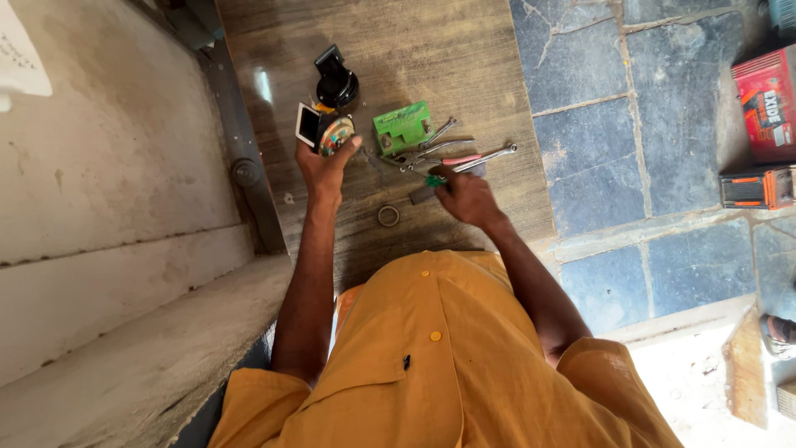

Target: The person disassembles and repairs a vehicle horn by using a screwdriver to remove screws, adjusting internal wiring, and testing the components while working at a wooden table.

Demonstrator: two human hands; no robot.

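Left hand (325, 162) raised over the wooden board (464, 58), fingers closed around a round part (336, 135) with coloured windings, held just beside a small white-framed block (308, 124). Right hand (464, 197) lowered to the board, fingertips pinched on a green-handled tool (433, 179); tip hidden. Just beyond the right hand, touching or overlapping: pliers with red grips (452, 159), a spanner (489, 156), a green rectangular case (403, 127). Black cylindrical part (336, 80) farther up the board. Small metal ring (388, 216) between the forearms. Red box (767, 99) well apart on the stone floor (630, 124).
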